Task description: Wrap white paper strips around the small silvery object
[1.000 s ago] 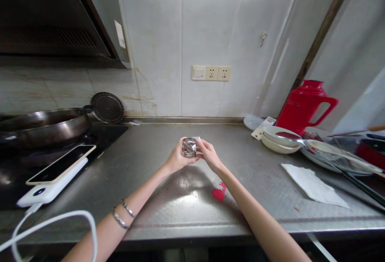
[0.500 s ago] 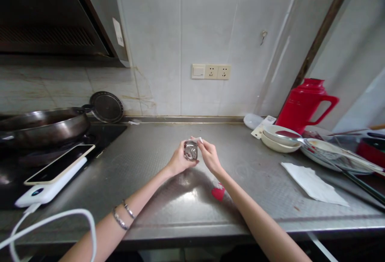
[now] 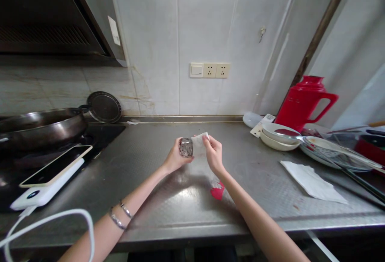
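Above the middle of the steel counter (image 3: 156, 198), my left hand (image 3: 174, 158) is closed round a small clear glass (image 3: 185, 147) lying on its side. My right hand (image 3: 214, 154) pinches a white tissue (image 3: 199, 145) and presses it against the glass's mouth. The two hands are almost touching. A small red scrap (image 3: 217, 192) lies on the counter below my right forearm.
A dark wok (image 3: 42, 125) and round lid (image 3: 104, 107) sit at the left, with a phone (image 3: 55, 166) on a white power bank (image 3: 39, 196) and its cable. At the right stand a red jug (image 3: 303, 101), stacked bowls (image 3: 279, 138), plates and a folded napkin (image 3: 313, 182).
The tissue has come out wider between my hands and now shows beside the glass. My right hand shifted slightly right; the glass stays in my left hand.
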A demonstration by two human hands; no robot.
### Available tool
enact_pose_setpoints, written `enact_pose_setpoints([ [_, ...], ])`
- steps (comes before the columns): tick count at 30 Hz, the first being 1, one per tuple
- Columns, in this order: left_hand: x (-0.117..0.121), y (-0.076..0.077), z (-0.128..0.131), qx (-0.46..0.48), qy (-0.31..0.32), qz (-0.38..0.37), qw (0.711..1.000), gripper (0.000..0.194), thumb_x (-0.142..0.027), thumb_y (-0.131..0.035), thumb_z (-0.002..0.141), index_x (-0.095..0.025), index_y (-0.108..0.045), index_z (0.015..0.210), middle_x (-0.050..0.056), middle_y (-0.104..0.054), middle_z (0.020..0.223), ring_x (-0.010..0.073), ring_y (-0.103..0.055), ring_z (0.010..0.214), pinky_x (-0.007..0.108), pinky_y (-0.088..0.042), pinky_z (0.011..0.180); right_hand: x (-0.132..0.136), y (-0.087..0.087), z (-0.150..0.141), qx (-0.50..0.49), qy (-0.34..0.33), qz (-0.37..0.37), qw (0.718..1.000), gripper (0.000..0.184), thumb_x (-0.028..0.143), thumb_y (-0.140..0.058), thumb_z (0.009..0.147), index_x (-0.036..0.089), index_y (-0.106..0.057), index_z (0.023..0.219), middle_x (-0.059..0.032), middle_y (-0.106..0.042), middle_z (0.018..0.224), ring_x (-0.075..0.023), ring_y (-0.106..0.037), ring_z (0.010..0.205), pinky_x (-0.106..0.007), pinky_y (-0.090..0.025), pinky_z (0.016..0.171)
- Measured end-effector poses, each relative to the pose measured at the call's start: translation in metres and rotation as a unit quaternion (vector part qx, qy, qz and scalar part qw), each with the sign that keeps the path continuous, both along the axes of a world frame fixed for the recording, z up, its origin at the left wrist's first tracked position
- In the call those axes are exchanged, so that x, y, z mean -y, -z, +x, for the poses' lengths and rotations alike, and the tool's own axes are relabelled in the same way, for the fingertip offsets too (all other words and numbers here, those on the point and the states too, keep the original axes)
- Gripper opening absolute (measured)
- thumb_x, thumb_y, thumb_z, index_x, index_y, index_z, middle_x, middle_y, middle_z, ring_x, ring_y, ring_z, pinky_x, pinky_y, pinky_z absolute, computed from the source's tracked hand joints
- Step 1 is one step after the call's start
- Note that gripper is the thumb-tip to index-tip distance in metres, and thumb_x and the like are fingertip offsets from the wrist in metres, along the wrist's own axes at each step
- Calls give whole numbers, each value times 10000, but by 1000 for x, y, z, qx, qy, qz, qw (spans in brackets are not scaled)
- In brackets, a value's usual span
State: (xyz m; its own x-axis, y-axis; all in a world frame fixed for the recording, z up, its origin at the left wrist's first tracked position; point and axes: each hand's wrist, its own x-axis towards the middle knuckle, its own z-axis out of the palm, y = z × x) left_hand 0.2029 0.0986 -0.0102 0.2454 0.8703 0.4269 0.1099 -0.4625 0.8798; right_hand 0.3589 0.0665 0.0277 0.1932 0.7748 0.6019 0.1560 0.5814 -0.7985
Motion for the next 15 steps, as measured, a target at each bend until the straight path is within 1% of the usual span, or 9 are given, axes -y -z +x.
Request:
enact_pose_setpoints([
  [2, 5, -1, 1, -31, 5, 11, 999, 778, -226, -810, 538, -178, -404, 1200, 102, -590, 1141, 219, -612, 966, 359, -491, 851, -3, -1, 2, -8, 32, 0, 999, 407, 468, -459, 918, 172, -739, 936, -49, -745, 874, -215, -667, 807, -300, -502, 723],
  [4, 11, -2, 4, -76, 14, 27, 997, 788, -204, -810, 526, -179, -417, 1208, 97, -591, 1130, 221, -607, 946, 361, -486, 844, -4, -1, 3, 34, 54, 11, 998, 389, 460, -471, 910, 180, -741, 918, -45, -743, 864, -218, -666, 814, -308, -503, 750],
  [5, 14, -3, 5, -94, 21, 37, 995, 788, -199, -810, 524, -179, -425, 1211, 94, -593, 1127, 223, -603, 949, 363, -481, 850, -5, 0, 3, 66, 51, 19, 996, 378, 453, -478, 906, 186, -746, 888, -37, -740, 829, -218, -669, 790, -324, -507, 776],
  [7, 18, -5, 7, -113, 29, 48, 992, 785, -200, -804, 531, -177, -432, 1222, 86, -603, 1108, 223, -603, 938, 363, -479, 850, -5, 2, 1, 131, 18, 40, 990, 350, 430, -488, 900, 209, -752, 833, -13, -726, 747, -214, -676, 732, -373, -503, 871],
  [10, 19, -9, 7, -115, 17, 58, 991, 780, -199, -801, 530, -181, -447, 1225, 66, -619, 1060, 224, -600, 929, 361, -481, 847, -4, 4, -3, 172, -46, 70, 981, 300, 402, -489, 898, 266, -753, 855, 17, -723, 734, -223, -695, 744, -440, -425, 1031],
  [12, 17, -11, 5, -109, 10, 70, 992, 764, -190, -808, 513, -190, -476, 1201, 59, -627, 1042, 228, -595, 938, 354, -483, 842, -2, 4, -5, 171, -62, 76, 980, 286, 408, -491, 893, 286, -749, 881, 22, -727, 750, -236, -699, 786, -460, -397, 1066],
  [15, 15, -13, 3, -105, 13, 73, 992, 729, -197, -809, 520, -186, -495, 1178, 64, -632, 1051, 208, -600, 890, 327, -491, 795, 0, 0, -5, 166, -62, 78, 981, 301, 433, -500, 880, 271, -750, 836, 26, -703, 687, -224, -689, 717, -459, -399, 1070],
])
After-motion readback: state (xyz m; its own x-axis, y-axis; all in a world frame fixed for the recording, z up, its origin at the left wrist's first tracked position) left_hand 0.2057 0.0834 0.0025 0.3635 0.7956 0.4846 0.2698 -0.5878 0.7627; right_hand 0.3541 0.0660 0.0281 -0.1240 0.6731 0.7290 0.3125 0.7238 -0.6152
